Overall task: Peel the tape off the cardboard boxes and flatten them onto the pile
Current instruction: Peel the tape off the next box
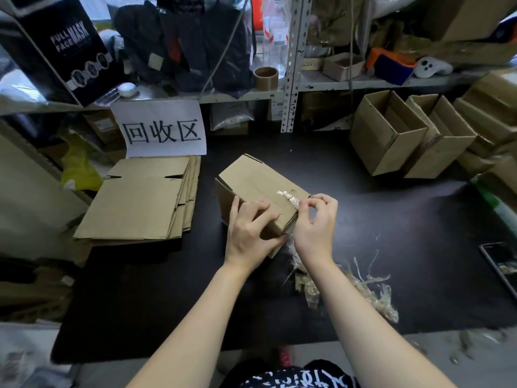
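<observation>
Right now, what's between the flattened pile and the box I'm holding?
Only a narrow strip of bare black table separates pile from box, per the head view.

Head camera; looks forward and down, close over table (391,208).

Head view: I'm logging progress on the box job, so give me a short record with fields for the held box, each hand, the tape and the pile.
box: not yet flattened, tilted
left hand: grips the box's near end
right hand: pinches the tape
tape: clear, crumpled, partly peeled from the box top
pile: flattened boxes, left of the box
tape scraps: heaped near the right forearm
open boxes: far right
</observation>
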The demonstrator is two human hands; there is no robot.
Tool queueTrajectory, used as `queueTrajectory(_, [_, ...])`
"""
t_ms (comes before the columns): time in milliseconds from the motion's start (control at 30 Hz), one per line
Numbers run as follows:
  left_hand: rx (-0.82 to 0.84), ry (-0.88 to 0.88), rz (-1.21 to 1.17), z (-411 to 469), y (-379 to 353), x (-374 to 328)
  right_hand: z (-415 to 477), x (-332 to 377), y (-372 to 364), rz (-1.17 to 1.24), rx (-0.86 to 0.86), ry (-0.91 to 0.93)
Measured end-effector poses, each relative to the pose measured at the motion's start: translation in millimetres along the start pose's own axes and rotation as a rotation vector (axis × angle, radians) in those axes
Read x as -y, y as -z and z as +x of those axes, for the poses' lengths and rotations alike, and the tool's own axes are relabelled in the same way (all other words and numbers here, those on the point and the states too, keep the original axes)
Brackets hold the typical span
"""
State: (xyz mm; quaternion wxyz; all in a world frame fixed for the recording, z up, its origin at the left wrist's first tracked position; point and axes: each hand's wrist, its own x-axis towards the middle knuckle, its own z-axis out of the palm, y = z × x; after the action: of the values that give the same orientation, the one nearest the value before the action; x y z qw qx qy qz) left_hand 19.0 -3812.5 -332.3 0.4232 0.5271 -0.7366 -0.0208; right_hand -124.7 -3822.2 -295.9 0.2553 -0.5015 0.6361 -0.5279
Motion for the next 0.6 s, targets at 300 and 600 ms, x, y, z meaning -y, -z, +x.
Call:
queueTrajectory(300, [-0.020,-0.085,-0.015,2.0,1.1,-1.7,8.4,-3.2,-0.5,-0.306,0.057,0.221])
queueTrajectory(600, [-0.047,0.021,0.052,12.9,13.8,5.7,10.8,3.0,3.2,0.158,-0.091,-0.112])
